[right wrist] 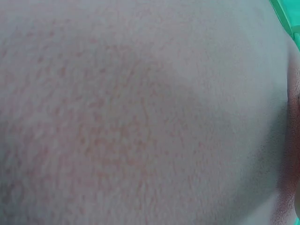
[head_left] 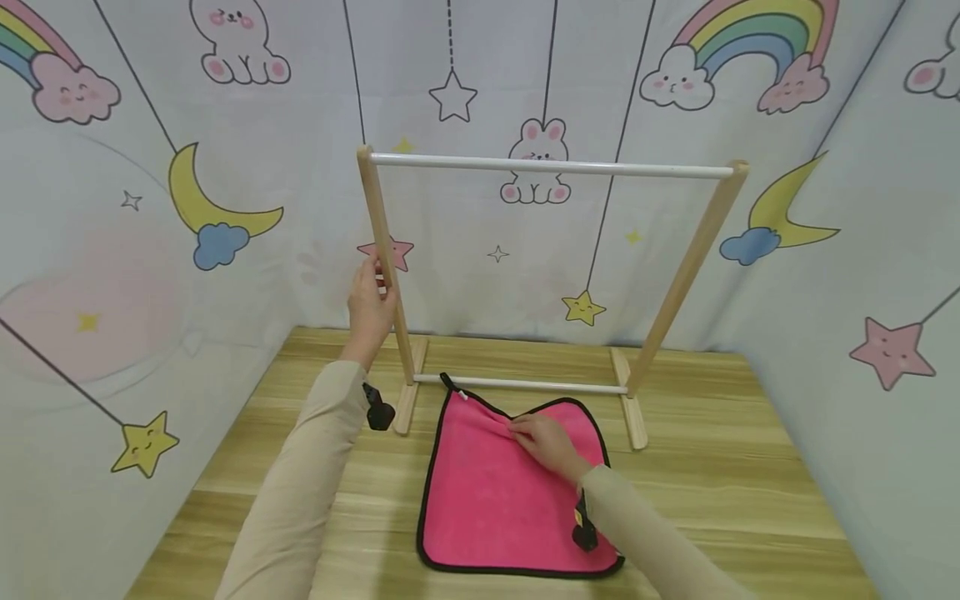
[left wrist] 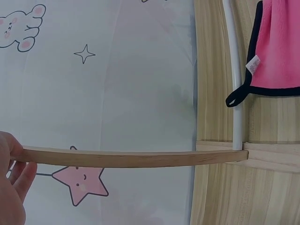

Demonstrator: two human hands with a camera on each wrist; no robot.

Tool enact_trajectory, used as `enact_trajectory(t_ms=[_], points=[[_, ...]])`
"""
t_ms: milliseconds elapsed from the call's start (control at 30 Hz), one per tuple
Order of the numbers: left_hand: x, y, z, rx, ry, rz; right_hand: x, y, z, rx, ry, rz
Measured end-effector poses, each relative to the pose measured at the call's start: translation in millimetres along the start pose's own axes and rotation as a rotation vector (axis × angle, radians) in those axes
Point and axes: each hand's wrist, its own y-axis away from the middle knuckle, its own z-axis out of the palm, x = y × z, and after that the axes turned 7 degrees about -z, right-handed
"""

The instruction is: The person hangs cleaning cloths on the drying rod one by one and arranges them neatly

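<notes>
A drying rack with wooden posts and white rods stands upright on the table. My left hand (head_left: 370, 304) grips its left post (head_left: 378, 212) partway up; the left wrist view shows the fingers (left wrist: 24, 180) bent around the wood. Flat in front of the rack lies a pink towel (head_left: 487, 500) with black edging and a small corner loop (head_left: 446, 381) that touches the lower rod (head_left: 525, 385). With thumb and fingertips my right hand (head_left: 551, 446) pinches the towel near its far edge, which is gathered into folds there. Blurred skin fills most of the right wrist view.
The wood-grain table (head_left: 712, 467) is enclosed by a printed cloth backdrop (head_left: 480, 292) behind and on both sides. The upper rod (head_left: 555, 167) spans the two posts. Wooden feet (head_left: 630, 400) extend forward from the right post (head_left: 686, 279) and the left one.
</notes>
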Motion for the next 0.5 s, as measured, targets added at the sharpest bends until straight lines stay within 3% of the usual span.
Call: enact_trajectory(t_ms=[200, 367, 500], points=[[0.8, 0.0, 1.2, -0.006, 0.007, -0.003, 1.9, 1.2, 0.5, -0.031, -0.015, 0.014], [0.4, 0.4, 0.7, -0.002, 0.008, -0.003, 1.9, 5.3, -2.2, -0.097, 0.008, -0.072], [-0.7, 0.5, -0.2, -0.005, 0.007, -0.002, 1.5, 7.5, 0.2, -0.063, 0.062, -0.166]])
